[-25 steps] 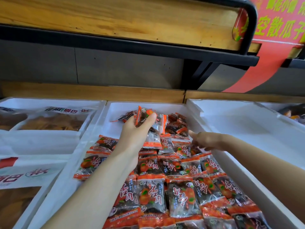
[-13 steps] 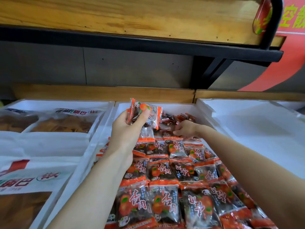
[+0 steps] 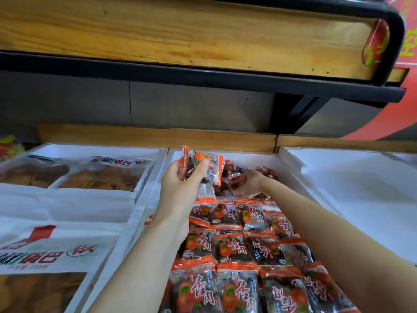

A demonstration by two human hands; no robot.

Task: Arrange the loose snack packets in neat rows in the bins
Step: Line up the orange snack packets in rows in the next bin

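The middle white foam bin (image 3: 259, 158) holds orange-and-black snack packets. Rows of them (image 3: 234, 247) lie flat across its near and middle part, and a loose heap (image 3: 232, 169) sits at the far end. My left hand (image 3: 180, 188) is raised over the bin's left side and grips a small stack of packets (image 3: 200, 164), thumb on top. My right hand (image 3: 248, 184) reaches into the loose heap with fingers curled down among the packets; what it holds is hidden.
A left foam bin (image 3: 149, 195) carries large white bags of crisps (image 3: 101, 175). To the right lies another white foam bin (image 3: 338, 177). A wooden shelf with a black rail (image 3: 203, 73) overhangs the bins. A red banner (image 3: 404, 105) hangs at the far right.
My left hand lifted its stack of packets higher and slightly back. My right hand moved from the bin's right side forward into the loose heap at the far end.
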